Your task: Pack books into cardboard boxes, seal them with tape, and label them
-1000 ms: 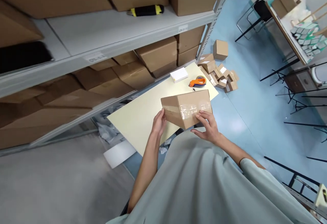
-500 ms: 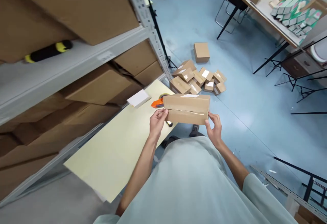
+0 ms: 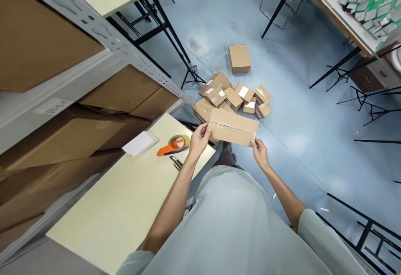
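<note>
"Where's the carton (image 3: 233, 129)?"
"Between the grips, above the floor (image 3: 291, 112). The left grip (image 3: 199, 140) is closed on its left end; the right grip (image 3: 260, 151) pinches its near right corner."
"Anything different from the earlier view?"
"The carton now overlaps the piled boxes (image 3: 246, 93) in view, and the orange tape dispenser (image 3: 171, 146), partly hidden behind it before, shows whole on the table (image 3: 125, 199)."

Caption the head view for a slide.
Left hand and right hand hold a brown cardboard box above blue flooring.
</note>
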`<state>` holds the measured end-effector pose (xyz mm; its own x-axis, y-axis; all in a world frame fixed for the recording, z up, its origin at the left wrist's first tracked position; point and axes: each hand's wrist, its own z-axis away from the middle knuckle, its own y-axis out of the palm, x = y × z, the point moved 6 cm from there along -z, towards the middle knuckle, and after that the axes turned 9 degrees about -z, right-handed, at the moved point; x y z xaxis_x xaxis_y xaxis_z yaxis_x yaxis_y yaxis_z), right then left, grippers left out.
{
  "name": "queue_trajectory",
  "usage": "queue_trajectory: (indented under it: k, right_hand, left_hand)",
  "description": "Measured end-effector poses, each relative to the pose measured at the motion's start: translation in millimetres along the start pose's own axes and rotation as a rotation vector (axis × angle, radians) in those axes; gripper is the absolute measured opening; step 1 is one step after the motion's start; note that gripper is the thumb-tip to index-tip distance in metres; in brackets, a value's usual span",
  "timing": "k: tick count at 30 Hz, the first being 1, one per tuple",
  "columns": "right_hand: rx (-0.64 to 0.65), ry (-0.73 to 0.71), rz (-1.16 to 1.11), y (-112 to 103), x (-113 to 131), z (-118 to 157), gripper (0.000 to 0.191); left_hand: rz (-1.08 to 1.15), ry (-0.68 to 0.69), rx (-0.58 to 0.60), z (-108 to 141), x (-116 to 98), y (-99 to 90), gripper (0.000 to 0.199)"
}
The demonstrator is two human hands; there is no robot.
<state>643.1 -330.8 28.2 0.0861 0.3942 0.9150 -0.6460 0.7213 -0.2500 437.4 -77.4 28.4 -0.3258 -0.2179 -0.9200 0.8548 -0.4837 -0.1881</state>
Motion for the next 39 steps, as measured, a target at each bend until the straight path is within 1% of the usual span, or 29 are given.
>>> queue_trajectory:
  k: [3,5,8,11,13,16,19,22,26,29,32,36,39]
  right_hand:
    - [-0.005,0.069,0.033,4,4,-37,0.066]
    - [0.002,0.099,0.055,8,11,-62,0.067]
    - [0.040,0.119,0.075,12,23,-106,0.064]
    - [0.081,0.137,0.085,14,29,-157,0.060]
    - [0.099,0.153,0.085,14,27,-194,0.060]
    - [0.109,0.197,0.059,14,14,-252,0.065]
    - [0.106,0.287,-0.015,17,-10,-315,0.072]
    - [0.102,0.368,-0.122,24,-39,-380,0.076]
    - [0.067,0.464,-0.179,33,-88,-457,0.074]
    - [0.027,0.515,-0.196,38,-127,-502,0.067]
    - [-0.002,0.567,-0.194,42,-165,-538,0.056]
    - [0.011,0.650,-0.127,51,-208,-576,0.035]
    - [0.043,0.693,-0.103,65,-232,-593,0.029]
  left_hand:
    - [0.012,-0.049,0.019,-47,1,18.1,0.038]
    - [0.002,-0.072,0.047,-78,-2,28.6,0.036]
    - [-0.023,-0.077,0.090,-124,-8,43.1,0.041]
    - [-0.068,-0.066,0.120,-171,-11,60.0,0.048]
    - [-0.124,-0.024,0.128,-203,-11,73.5,0.054]
    - [-0.269,0.031,0.155,-250,-10,97.8,0.062]
    - [-0.480,0.048,0.193,-299,-8,126.5,0.066]
    - [-0.640,0.011,0.190,-355,-2,158.6,0.064]
    - [-0.794,-0.004,0.233,-434,17,213.9,0.061]
    - [-0.894,-0.023,0.289,-487,43,255.7,0.056]
    - [-0.920,-0.049,0.334,-529,77,289.6,0.051]
    - [-0.893,-0.054,0.366,-571,126,321.5,0.050]
    - [-0.874,-0.001,0.330,-593,156,336.4,0.058]
